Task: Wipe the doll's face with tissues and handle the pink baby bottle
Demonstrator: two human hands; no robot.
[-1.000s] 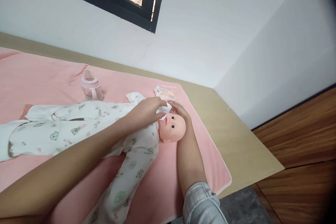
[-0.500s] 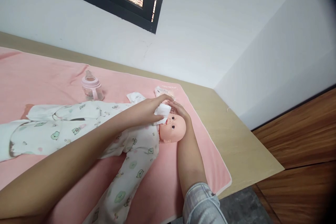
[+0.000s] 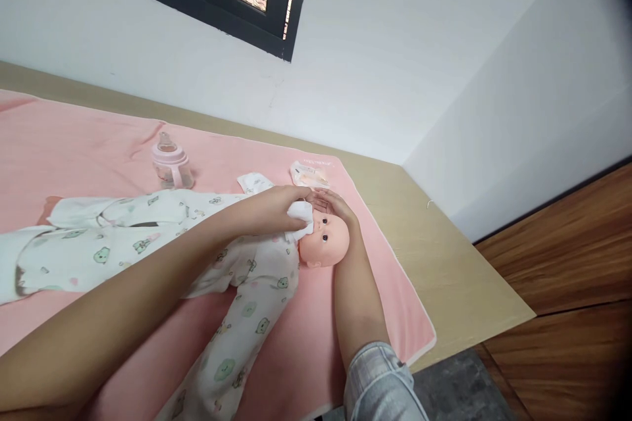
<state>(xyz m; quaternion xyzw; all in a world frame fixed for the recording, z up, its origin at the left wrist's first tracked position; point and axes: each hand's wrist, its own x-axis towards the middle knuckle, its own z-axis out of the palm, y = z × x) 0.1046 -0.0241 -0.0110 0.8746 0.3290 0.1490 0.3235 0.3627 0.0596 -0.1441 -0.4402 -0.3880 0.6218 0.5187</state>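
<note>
A bald baby doll (image 3: 328, 247) lies on its back on a pink blanket (image 3: 306, 335), its head to the right. It wears a white printed suit (image 3: 266, 276). My left hand (image 3: 286, 206) holds a white cloth (image 3: 300, 218) between thumb and fingers, against the doll's mouth and chin. My right hand (image 3: 337, 206) curves round the far side of the doll's head, its fingers extended beside the cheek and near my left fingertips. Its palm is partly hidden by the head.
A pink-lidded baby bottle (image 3: 172, 164) stands beyond the doll's legs. A small clear packet (image 3: 309, 175) lies behind my hands. The wooden table (image 3: 444, 276) meets a white wall, with a dark-framed window (image 3: 266, 26) above.
My left hand has shifted slightly left with the cloth, showing more of the doll's mouth area. My right hand and the doll stay nearly the same.
</note>
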